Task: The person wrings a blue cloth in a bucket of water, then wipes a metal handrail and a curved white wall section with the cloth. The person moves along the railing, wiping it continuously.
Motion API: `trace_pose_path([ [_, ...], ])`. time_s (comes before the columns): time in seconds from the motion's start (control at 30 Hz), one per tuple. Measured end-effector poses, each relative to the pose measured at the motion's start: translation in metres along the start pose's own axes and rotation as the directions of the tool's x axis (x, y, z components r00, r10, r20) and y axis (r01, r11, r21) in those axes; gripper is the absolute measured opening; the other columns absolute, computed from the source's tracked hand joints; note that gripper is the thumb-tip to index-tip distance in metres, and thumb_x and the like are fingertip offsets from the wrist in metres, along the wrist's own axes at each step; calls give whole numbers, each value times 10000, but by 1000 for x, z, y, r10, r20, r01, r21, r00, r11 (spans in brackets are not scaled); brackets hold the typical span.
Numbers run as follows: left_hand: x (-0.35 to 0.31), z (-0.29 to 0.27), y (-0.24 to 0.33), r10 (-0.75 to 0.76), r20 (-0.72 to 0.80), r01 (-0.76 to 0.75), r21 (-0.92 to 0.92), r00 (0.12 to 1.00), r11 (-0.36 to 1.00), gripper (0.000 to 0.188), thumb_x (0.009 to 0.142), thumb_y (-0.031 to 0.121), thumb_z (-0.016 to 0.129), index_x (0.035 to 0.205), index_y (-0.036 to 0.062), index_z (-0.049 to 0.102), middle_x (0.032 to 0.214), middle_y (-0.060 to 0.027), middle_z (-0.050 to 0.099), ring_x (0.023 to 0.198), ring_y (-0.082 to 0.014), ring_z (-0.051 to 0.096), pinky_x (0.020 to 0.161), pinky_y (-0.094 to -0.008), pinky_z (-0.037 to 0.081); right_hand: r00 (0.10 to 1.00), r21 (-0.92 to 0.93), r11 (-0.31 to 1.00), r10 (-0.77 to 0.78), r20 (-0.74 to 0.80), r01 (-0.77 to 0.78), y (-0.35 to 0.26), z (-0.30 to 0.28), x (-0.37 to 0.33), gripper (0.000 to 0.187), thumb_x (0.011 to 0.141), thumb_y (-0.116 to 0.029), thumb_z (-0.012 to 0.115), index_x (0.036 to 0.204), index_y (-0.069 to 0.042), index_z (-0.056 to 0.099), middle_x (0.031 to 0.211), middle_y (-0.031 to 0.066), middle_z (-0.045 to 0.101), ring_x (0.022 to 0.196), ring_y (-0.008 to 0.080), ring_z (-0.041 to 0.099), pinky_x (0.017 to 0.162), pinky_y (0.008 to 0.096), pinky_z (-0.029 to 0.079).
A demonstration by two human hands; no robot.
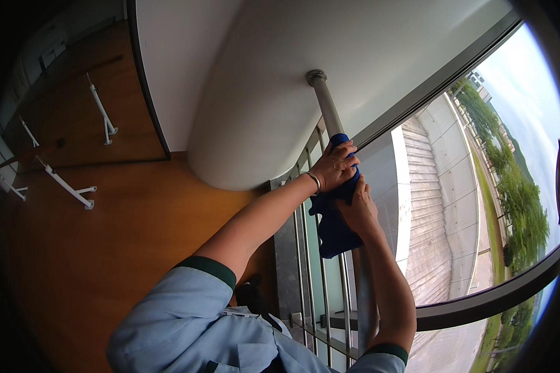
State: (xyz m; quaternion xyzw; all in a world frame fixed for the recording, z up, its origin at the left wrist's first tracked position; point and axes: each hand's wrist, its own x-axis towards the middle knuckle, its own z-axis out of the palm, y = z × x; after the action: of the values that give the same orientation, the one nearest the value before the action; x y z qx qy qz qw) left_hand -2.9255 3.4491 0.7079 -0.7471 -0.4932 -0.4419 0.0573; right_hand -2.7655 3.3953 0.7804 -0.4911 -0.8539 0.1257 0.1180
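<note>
Interior of what appears to be a dance studio, indicated by the wooden floor (143,242), the large dark-framed wall mirror (134,121) and a white barre stand (63,183); a broad window (504,81) overlooks trees (521,208).

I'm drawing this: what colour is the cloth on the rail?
The cloth is dark blue, best seen in the head view.

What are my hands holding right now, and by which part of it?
A blue cloth, held around the metal rail: the left hand grips near its far end, the right hand closer to your body.
</note>
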Motion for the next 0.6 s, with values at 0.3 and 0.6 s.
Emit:
trace_pose_path([
  [0.3, 48, -9, -100, -8, 42, 7, 36, 999, 999, 273, 937, 270, 413, 1138, 141, 545, 1343, -108, 414, 1368, -292, 303, 1120, -503, 239, 999, 94, 996, -8, 44, 4, -12, 18, 115, 892, 759, -269, 687, 1429, 67, 204, 1271, 299, 458, 1125, 447, 540, 914, 445, 480],
  [0.6, 80, -12, -179, -115, 74, 113, 28, 991, 993, 317, 947, 308, 369, 1177, 149, 517, 1396, -103, 388, 1397, -308, 255, 1117, -504, 243, 997, 137, 988, -72, 35, 67, -25, 40, 205, 906, 748, -265, 689, 1415, 90, 189, 1266, 306, 455, 1133, 446, 530, 909, 448, 482],
])
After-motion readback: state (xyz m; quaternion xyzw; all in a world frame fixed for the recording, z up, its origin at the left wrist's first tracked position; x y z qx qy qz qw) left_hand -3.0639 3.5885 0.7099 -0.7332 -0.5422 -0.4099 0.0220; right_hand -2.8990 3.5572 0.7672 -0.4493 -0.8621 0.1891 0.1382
